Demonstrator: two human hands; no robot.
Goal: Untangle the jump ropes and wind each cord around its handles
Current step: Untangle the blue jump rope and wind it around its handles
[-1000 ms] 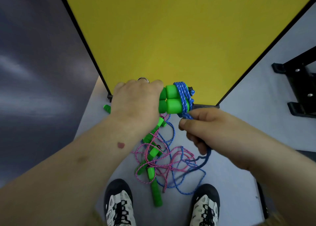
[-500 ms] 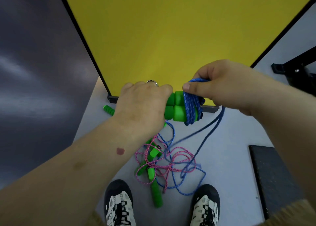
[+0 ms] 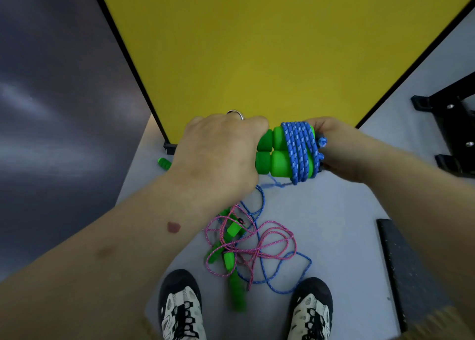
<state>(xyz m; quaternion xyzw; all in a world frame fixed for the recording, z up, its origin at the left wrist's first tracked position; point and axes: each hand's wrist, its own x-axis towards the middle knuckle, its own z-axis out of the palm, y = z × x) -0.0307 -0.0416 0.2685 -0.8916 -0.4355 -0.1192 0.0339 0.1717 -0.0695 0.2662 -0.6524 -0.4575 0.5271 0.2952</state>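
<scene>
My left hand (image 3: 218, 154) grips two green handles (image 3: 272, 154) held side by side. Blue cord (image 3: 299, 152) is wound in several turns around their right end. My right hand (image 3: 336, 152) sits at that end, fingers curled behind the wound cord and its knotted tips. A strand of blue cord trails down from the bundle to the floor. Below, a tangle of pink cord (image 3: 259, 247), loose blue cord (image 3: 285, 285) and more green handles (image 3: 232, 260) lies on the grey floor between my shoes.
A yellow panel (image 3: 257, 52) with a black frame stands just ahead. One green handle (image 3: 164, 163) lies by its left foot. A black metal stand (image 3: 449, 124) is at the right, a dark mat (image 3: 401, 267) lower right. My shoes (image 3: 180, 306) are at the bottom.
My right hand came over the top of the handles and down to their right end, laying more blue cord around them. The loose blue strand that hung to the right is gone.
</scene>
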